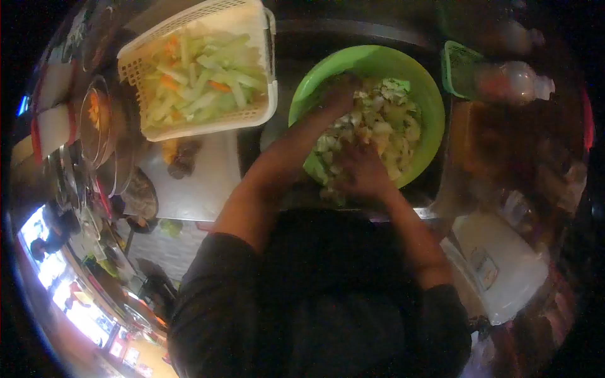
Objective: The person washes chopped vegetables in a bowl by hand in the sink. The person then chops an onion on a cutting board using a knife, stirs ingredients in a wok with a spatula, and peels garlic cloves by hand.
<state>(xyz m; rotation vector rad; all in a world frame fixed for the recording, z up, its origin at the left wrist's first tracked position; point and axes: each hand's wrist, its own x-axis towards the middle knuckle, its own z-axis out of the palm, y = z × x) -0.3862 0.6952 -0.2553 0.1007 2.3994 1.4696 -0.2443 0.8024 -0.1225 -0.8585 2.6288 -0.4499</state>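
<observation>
A round green plastic basin [435, 101] holds a heap of pale chopped vegetables [384, 126], perhaps cabbage, with some green pieces. My left hand [340, 97] reaches over the near left rim to the far left part of the heap; its fingers are dark and blurred. At the near side of the basin, my right hand [362, 170] lies on the chopped pieces with its fingers stretched out and apart. Left of the basin stands a cream plastic basket [271, 104] with cut green and orange vegetable sticks [201, 75] in it.
A white board [195, 189] with dark and orange scraps [179, 157] lies below the basket. Glass bowls [101, 120] stand at the far left. On the right are a small green basket [457, 69], a clear plastic bottle [517, 82] and a whitish plastic bag [501, 264].
</observation>
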